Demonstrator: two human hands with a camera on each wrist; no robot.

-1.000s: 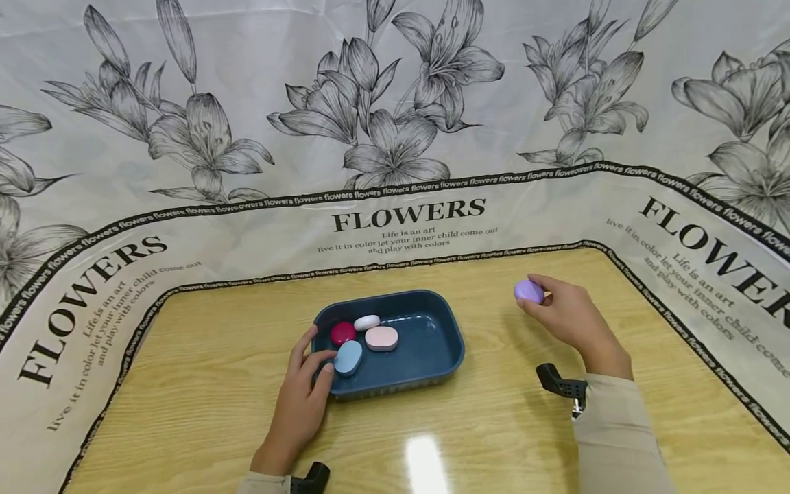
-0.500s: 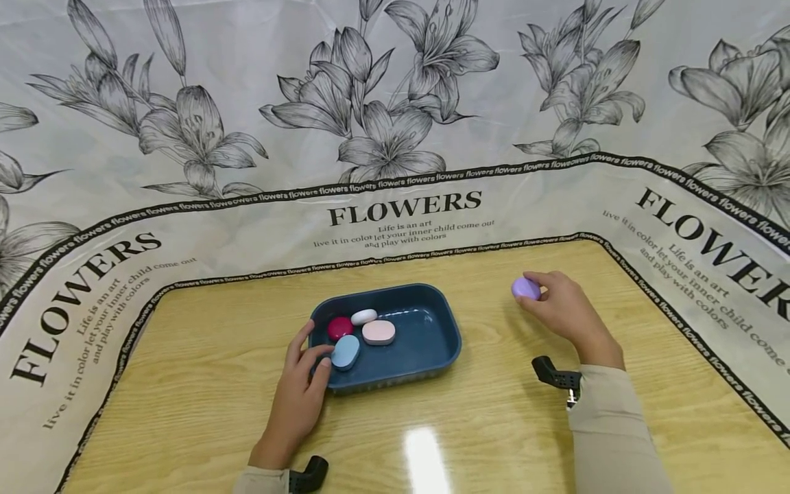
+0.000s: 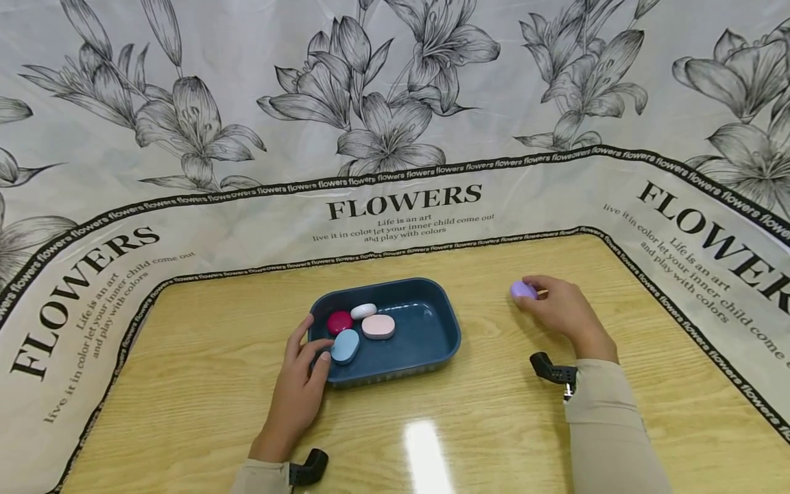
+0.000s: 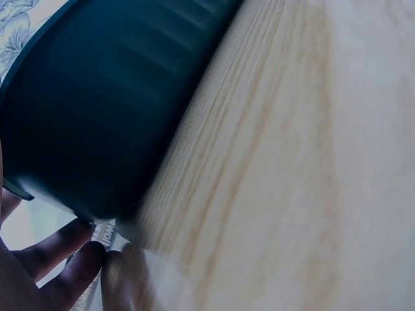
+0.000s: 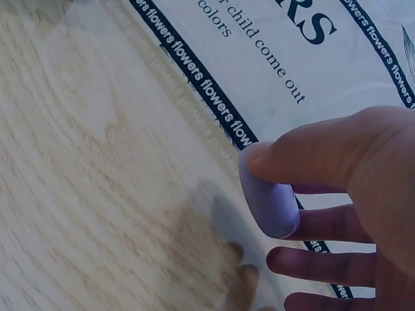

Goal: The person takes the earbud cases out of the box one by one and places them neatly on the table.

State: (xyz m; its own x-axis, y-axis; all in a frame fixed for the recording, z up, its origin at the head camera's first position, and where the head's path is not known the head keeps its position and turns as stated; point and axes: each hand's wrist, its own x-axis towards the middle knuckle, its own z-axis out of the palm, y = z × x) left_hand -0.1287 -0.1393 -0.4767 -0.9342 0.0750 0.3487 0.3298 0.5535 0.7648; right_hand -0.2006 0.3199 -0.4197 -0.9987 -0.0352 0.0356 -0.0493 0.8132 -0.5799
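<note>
My right hand [image 3: 564, 309] pinches a purple oval soap-like bar [image 3: 522, 291] between thumb and fingers, above the table to the right of the tray. The right wrist view shows the thumb on one face of the purple bar [image 5: 269, 201] and its shadow on the wood below. My left hand [image 3: 296, 387] holds the left end of a dark blue rectangular tray [image 3: 426, 353], fingers curled about its corner. One fingertip reaches over the rim beside a light blue oval bar [image 3: 345, 346]. Also in the tray lie a crimson round piece [image 3: 340, 322], a white oval [image 3: 363, 311] and a pale pink bar [image 3: 378, 327].
The tray stands on a wood-grain table [image 3: 481, 425]. A white flower-printed cloth [image 3: 395, 226] rises behind and at both sides. A black wrist mount [image 3: 308, 468] sits at the left cuff, another mount [image 3: 552, 374] at the right.
The head view has shifted slightly. My right hand keeps hold of the purple bar, now turned a little more behind the fingers. The left hand and the tray's contents keep their places.
</note>
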